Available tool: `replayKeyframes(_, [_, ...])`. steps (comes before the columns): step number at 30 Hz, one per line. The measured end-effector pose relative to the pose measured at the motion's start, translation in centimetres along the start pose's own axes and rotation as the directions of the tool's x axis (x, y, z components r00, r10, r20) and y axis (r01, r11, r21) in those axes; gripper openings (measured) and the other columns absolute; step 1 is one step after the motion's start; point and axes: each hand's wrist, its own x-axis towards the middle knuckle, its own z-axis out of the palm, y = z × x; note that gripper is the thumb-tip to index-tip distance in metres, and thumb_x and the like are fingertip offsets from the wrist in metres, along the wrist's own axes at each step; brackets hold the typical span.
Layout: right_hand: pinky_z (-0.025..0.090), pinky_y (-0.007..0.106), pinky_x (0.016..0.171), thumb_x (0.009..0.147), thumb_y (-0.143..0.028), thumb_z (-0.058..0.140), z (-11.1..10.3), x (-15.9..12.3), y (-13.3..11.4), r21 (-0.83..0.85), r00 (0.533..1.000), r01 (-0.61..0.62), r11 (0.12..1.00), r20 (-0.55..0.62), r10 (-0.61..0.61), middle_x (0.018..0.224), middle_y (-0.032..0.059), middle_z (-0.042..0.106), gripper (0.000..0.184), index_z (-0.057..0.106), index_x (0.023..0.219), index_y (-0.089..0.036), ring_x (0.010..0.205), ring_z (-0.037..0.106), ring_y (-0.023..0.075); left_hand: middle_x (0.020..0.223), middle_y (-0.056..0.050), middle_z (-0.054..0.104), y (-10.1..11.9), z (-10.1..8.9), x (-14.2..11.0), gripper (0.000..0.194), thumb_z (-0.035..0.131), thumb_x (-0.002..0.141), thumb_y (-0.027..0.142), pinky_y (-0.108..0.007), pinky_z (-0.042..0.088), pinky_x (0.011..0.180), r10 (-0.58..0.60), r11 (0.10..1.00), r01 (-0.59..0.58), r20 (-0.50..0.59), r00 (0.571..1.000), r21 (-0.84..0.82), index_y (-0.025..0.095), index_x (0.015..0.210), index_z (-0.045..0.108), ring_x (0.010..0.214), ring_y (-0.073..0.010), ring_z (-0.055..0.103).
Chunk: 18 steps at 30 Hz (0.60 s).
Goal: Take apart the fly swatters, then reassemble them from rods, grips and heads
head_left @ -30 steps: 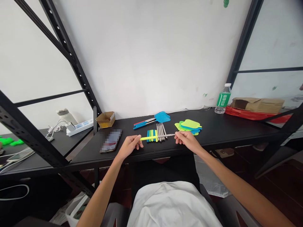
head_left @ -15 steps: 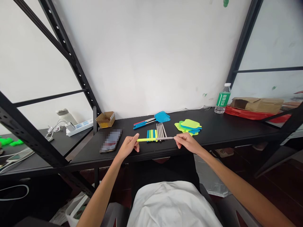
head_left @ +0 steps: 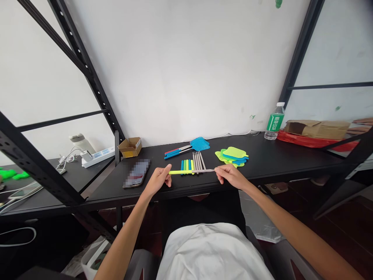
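Level above the table's front edge is a fly swatter handle, a yellow grip (head_left: 179, 172) with a grey metal rod (head_left: 203, 170) running out of its right end. My left hand (head_left: 159, 179) is closed on the yellow end. With thumb and fingers my right hand (head_left: 229, 174) pinches the rod's tip. Just behind lie several loose blue, green and yellow grips (head_left: 186, 165) in a row, beside several grey rods (head_left: 197, 158). Yellow, green and blue swatter heads (head_left: 234, 154) are piled behind my right hand. Blue-headed fly swatters (head_left: 199, 144) lie farther back.
On the left are a phone (head_left: 137, 173), a small cardboard box (head_left: 129, 147) and a power strip (head_left: 99, 156). A water bottle (head_left: 274, 121) stands at the right, near a red plastic bag (head_left: 305, 140) under brown cardboard. Another person's hand (head_left: 363, 127) shows at the right edge.
Both my hands and the handle between them stay nearly still. At the far right edge, the other person's hand has shifted.
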Motion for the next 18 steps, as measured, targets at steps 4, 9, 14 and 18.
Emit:
replayKeyframes(4, [0.040,0.031,0.060,0.098,-0.062,0.044,-0.05,-0.01,0.04,-0.023,1.000,-0.011,1.000,-0.001,0.011,0.054,0.0023,0.059,0.059,0.055,0.057,-0.021,0.054,0.052,0.0166,0.045,-0.005,0.058,0.14,-0.01,-0.02,0.061,0.042,0.095,0.062,-0.025,0.044,0.056,0.010,1.000,-0.010,0.011,1.000,-0.001,0.021,0.049,0.039,0.046,-0.0135,0.051])
replayKeyframes(9, [0.038,0.030,0.058,0.098,-0.064,0.043,-0.03,-0.01,0.16,-0.026,1.000,-0.025,0.999,-0.001,0.025,0.052,0.0026,0.058,0.062,0.056,0.055,-0.021,0.051,0.050,0.0161,0.046,-0.004,0.057,0.35,0.01,-0.01,0.059,0.043,0.095,0.061,-0.025,0.042,0.056,0.025,1.000,-0.025,0.021,0.999,-0.001,0.020,0.052,0.040,0.047,-0.0130,0.049])
replayKeyframes(14, [0.036,0.030,0.057,0.099,-0.062,0.042,-0.02,-0.02,0.25,-0.025,0.999,-0.037,0.999,0.004,0.037,0.049,0.0023,0.056,0.063,0.056,0.053,-0.021,0.049,0.048,0.0150,0.048,-0.002,0.056,0.50,0.16,0.02,0.056,0.046,0.095,0.060,-0.024,0.040,0.054,0.034,0.999,-0.034,0.010,0.999,-0.010,0.019,0.056,0.045,0.048,-0.0121,0.047])
replayKeyframes(18, [0.035,0.030,0.057,0.099,-0.061,0.043,-0.05,-0.09,0.27,-0.023,0.999,-0.036,0.999,0.005,0.036,0.050,0.0021,0.056,0.062,0.057,0.054,-0.021,0.049,0.047,0.0150,0.054,-0.003,0.058,0.33,0.09,0.14,0.055,0.046,0.095,0.059,-0.023,0.039,0.052,0.054,0.998,-0.054,0.013,0.998,0.022,0.017,0.061,0.054,0.049,-0.0119,0.049])
